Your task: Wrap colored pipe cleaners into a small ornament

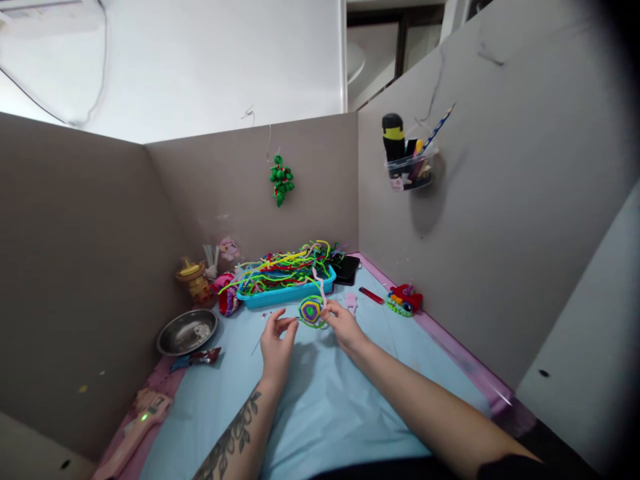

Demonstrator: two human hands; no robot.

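1. From my station I see the round disc of concentric green, purple and yellow bands [311, 310], apparently fuzzy craft stem, raised between the two hands above the light blue cloth [345, 407].
2. The right hand [345, 327] is the nearer one: its thumb and fingers are closed on the disc's right edge, and I read that as the steadying grip.
3. The left hand [278, 339] has its thumb and index fingertips brought together just beside the disc's left edge. I can't tell from here whether they touch it.
4. A thin grey wire-like strand [257, 344] slants down and leftward from behind the left hand; as far as I can judge, those fingertips pinch it, though much of its length is hidden from me.
5. So the relation I'd watch is that narrow gap: from the left fingertips, the disc lies directly to the right and slightly up. Being round, it gives me no long axis; its banded face is turned toward my view.
6. A soft pale pink strip [321, 291] rises from the right fingertips along the disc's right side, pointing toward the turquoise plastic tray [285, 295] of tangled coloured stems behind.
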